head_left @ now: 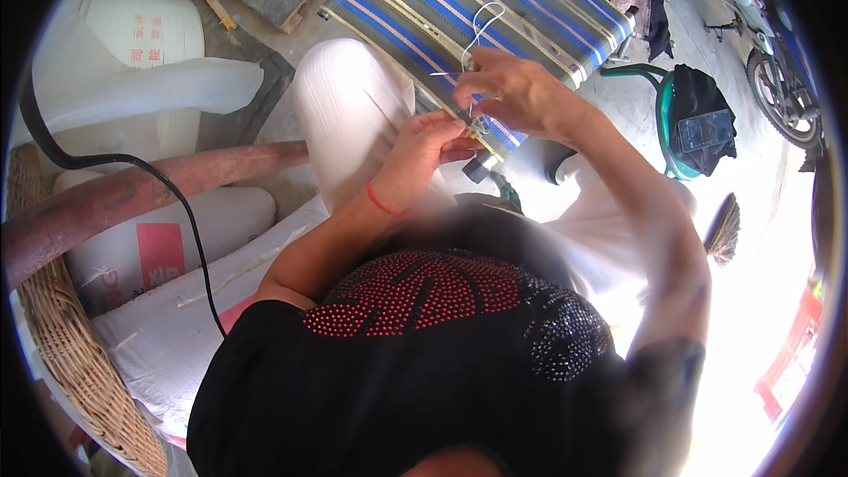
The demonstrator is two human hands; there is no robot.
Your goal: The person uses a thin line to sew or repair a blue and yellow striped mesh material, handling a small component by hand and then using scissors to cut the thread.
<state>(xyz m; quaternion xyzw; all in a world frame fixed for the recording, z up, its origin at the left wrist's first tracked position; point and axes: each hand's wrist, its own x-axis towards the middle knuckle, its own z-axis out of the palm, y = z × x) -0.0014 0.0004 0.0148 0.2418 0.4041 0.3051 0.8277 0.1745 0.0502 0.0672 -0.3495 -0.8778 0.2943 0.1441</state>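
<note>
At the near corner (501,137) of the striped cot (539,31), both my hands are working close together, so I am counting my clock from there. My right hand (517,93) is pinching the white cord (488,18), with thumb and fingers bent round it. The cord is making a loose loop that is pointing to twelve o'clock, over the stripes. A thin pale bit (444,73) is sticking out from those fingers to nine o'clock; I can't tell if it is cord or a needle. Some strands (479,126) are sitting just under my right hand, by the corner. My left hand (420,146) is sitting nearer to the corner's edge, its thumb and fingertips almost meeting, and I can't tell what they are gripping. The cot's stripes are running from ten to four o'clock, so the cord is crossing them. My knee (353,79) is taking up room between nine and ten o'clock, and my right hand is hiding part of the cot. Farther off, a phone (704,130) is lying on black cloth (698,88) at three, a motorbike (767,22) is standing between two and three, and a red-brown pole (177,185) is slanting past between eight and nine.
</note>
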